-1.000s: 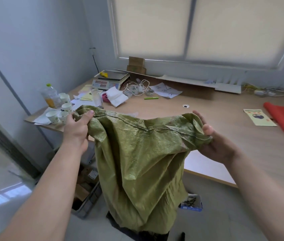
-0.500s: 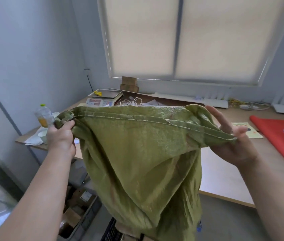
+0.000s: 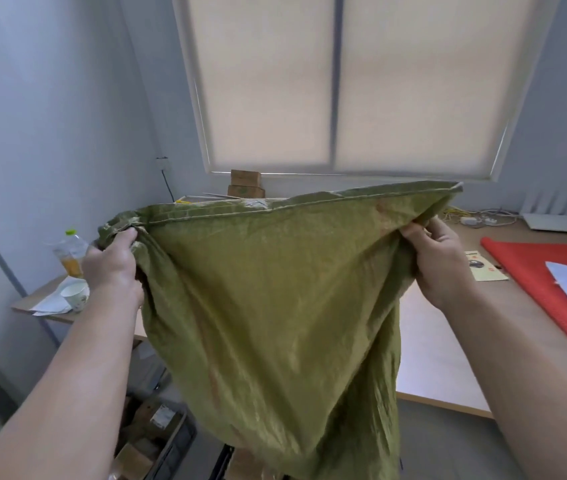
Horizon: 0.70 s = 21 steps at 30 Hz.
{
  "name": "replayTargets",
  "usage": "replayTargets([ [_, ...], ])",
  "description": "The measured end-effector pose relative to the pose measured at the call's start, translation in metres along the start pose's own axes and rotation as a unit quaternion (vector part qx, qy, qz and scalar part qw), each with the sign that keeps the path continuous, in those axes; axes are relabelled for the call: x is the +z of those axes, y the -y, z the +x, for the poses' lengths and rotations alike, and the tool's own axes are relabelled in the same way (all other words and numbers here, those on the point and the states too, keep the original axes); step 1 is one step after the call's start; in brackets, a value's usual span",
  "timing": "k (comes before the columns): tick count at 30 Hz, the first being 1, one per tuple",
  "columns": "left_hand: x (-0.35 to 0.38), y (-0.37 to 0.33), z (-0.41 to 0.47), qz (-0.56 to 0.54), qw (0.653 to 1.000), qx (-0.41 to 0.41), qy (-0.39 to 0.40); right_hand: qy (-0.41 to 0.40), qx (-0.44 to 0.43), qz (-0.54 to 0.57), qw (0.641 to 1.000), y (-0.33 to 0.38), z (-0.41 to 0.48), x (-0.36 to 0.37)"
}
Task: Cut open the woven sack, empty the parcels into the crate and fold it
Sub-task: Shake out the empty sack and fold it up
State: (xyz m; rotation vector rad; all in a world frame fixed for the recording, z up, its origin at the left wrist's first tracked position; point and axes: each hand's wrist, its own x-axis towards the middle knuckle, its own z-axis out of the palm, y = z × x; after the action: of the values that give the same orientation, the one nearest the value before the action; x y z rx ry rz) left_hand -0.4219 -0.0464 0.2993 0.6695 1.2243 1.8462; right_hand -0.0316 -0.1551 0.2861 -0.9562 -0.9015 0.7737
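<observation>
Limp green woven sack [image 3: 275,306] stretched for folding

Left hand [image 3: 112,265] and right hand [image 3: 438,261] each clenched a corner; seam ran left-right.

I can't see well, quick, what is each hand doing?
Left hand: closed, gripping the green sack.
Right hand: closed, gripping the sack's other corner.

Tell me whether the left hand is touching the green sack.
Touching. The head view shows the left hand closed on a bunched corner of the green sack, fingers wrapped into the fabric.
</observation>
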Motion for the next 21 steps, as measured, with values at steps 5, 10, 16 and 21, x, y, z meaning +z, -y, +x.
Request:
replayTargets([
  [5,-0.005,0.0,-0.003,-0.008,0.999,-0.024,0.043,-0.052,0.098,0.026,0.994,0.002,0.02,-0.01],
  [10,-0.009,-0.002,-0.004,-0.052,0.983,-0.063,0.162,-0.09,0.115,0.052,0.988,0.007,0.033,-0.022],
  [16,0.0,-0.023,-0.023,-0.103,0.962,-0.068,0.245,-0.07,0.124,0.185,0.972,0.017,0.034,-0.023],
  [21,0.022,-0.036,-0.035,-0.122,0.942,-0.069,0.304,-0.02,0.197,0.17,0.965,0.027,0.036,-0.002],
])
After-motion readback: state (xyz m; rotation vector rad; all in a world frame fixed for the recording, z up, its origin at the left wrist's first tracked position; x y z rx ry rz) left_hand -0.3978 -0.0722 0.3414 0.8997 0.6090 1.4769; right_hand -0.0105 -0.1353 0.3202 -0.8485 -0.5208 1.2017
